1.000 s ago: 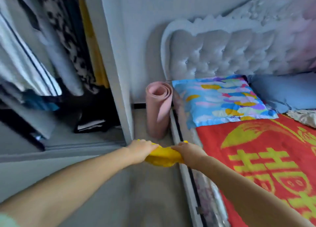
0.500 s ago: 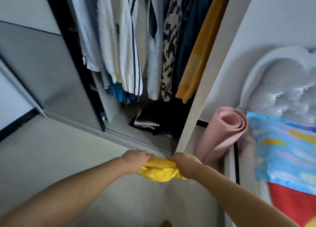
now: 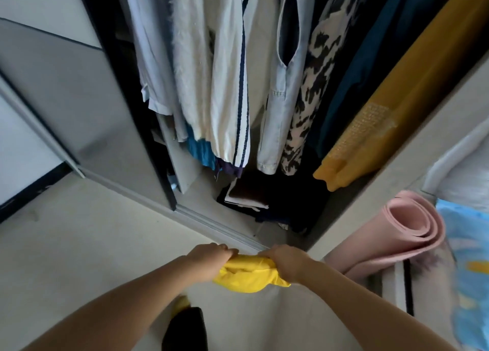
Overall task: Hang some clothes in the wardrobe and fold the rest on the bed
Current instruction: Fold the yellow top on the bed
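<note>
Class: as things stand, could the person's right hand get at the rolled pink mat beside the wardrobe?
Probably not yet: the right hand grips the yellow garment together with the left hand. The pink mat lies unobstructed nearby.

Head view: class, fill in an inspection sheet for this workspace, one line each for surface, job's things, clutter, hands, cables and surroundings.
Surface: pale floor in front of the open wardrobe.
Job's things: bunched yellow garment held between both hands; hanging clothes fill the wardrobe.
Clutter: dark folded pile on the wardrobe floor; dark object on the floor below the arms, unclear what.
Hands: left hand and right hand each grip one end of the yellow garment.
Cables: nothing seen.
Surroundings: rolled pink mat standing beside the wardrobe; patterned blue pillow at far right.
</note>
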Demonstrator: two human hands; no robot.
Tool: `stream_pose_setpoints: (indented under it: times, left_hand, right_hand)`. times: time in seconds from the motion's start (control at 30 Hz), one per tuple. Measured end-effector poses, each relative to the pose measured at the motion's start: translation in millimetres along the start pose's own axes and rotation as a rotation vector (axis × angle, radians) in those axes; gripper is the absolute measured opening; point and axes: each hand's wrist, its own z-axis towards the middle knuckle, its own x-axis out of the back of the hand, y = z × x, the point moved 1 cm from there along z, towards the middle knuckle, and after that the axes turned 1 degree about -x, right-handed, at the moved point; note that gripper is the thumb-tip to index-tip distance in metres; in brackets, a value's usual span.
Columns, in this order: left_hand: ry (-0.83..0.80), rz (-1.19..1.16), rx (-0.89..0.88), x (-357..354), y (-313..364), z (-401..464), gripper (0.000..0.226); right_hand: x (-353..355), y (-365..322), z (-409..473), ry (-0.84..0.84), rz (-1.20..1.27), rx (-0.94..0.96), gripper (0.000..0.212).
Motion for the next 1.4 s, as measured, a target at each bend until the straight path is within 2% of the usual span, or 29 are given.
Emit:
stream_pose_setpoints:
  times: [0.23,0.4,0.63,0.73,0.87,0.97,1.0,1.1,1.17,1.27,1.33,1.4]
  left_hand:
    - [-0.037,0.019,-0.08,18.8,-119.8,52.2,0.063]
    - [-0.106,0.073,-0.134,15.5,-163.5,87.9,0.069]
    - [-0.154,0.067,-0.163,-24.8,-193.9,216.9,0.057]
    - [-0.165,0.166,-0.194,-55.5,-210.2,286.3,0.056]
    - [-0.036,0.16,-0.134,-49.1,-227.1,364.8,0.058]
    - [0.235,0.138,-0.071,-32.9,-246.1,417.7,0.045]
    - [0.344,0.104,-0.056,-27.7,-249.8,434.2,0.046]
    - [0.509,0.101,0.024,-34.5,-259.2,488.5,0.056]
    - [0.529,0.093,0.013,-63.9,-265.9,532.4,0.057]
    - [0.467,0.064,0.065,-136.0,-264.6,593.4,0.056]
    - [0.398,0.052,0.113,-186.3,-256.9,617.5,0.076]
    - [0.426,0.0,0.156,-210.8,-256.3,631.3,0.093]
  right_hand:
    - [31.7,-31.7,100.7,0.039,0.076,-0.042,0.057]
    - [39.0,-38.0,145.4,0.027,0.101,-0.067,0.059]
    - [-1.9,38.7,253.4,0.045,0.181,-0.099,0.051]
    - [-31.8,78.1,309.5,0.122,0.179,-0.163,0.052]
    - [-30.5,125.3,371.0,0.256,0.028,-0.18,0.058]
    - [-6.6,161.3,416.2,0.45,-0.062,-0.196,0.055]
    - [0.0,173.4,429.4,0.531,-0.115,-0.207,0.055]
    - [-0.7,204.5,461.8,0.746,-0.231,-0.3,0.062]
    - [-23.7,221.4,489.4,0.779,-0.227,-0.371,0.068]
    - [-87.6,245.9,539.0,0.606,-0.217,-0.445,0.077]
    - [-129.3,256.0,562.3,0.597,-0.194,-0.46,0.09]
    - [-148.9,262.5,575.9,0.657,-0.184,-0.437,0.1]
